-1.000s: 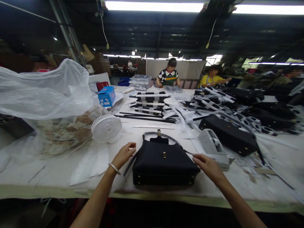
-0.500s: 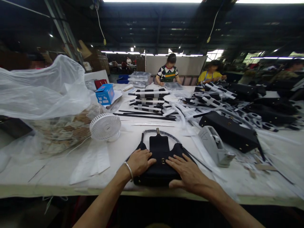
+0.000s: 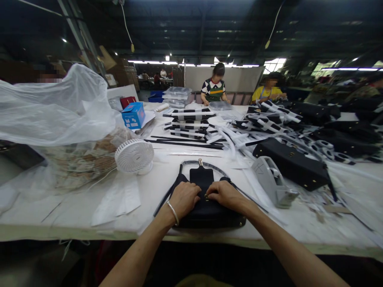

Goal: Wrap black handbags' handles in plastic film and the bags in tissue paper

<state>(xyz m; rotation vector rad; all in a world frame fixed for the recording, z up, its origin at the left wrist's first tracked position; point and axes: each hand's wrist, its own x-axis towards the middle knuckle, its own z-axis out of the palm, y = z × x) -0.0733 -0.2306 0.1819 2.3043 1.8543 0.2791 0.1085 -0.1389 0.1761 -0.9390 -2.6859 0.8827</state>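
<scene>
A black handbag [image 3: 206,213] lies flat on the white table [image 3: 72,215] right in front of me, its flap and strap pointing away. My left hand [image 3: 184,198], with a bangle at the wrist, rests on the bag's left half with fingers curled. My right hand [image 3: 225,194] lies on the right half, fingers bent and pinched toward the small gold clasp between both hands.
A small white fan [image 3: 134,156] and a big clear plastic bag [image 3: 56,119] sit to the left. A grey tape dispenser [image 3: 271,181] and another black handbag [image 3: 291,163] lie to the right. Wrapped straps [image 3: 191,125] and a blue box [image 3: 133,114] lie further back. Two people work at the far end.
Both hands came from beside the bag onto its top, then drew together at the clasp, their fingers curling from flat to bent.
</scene>
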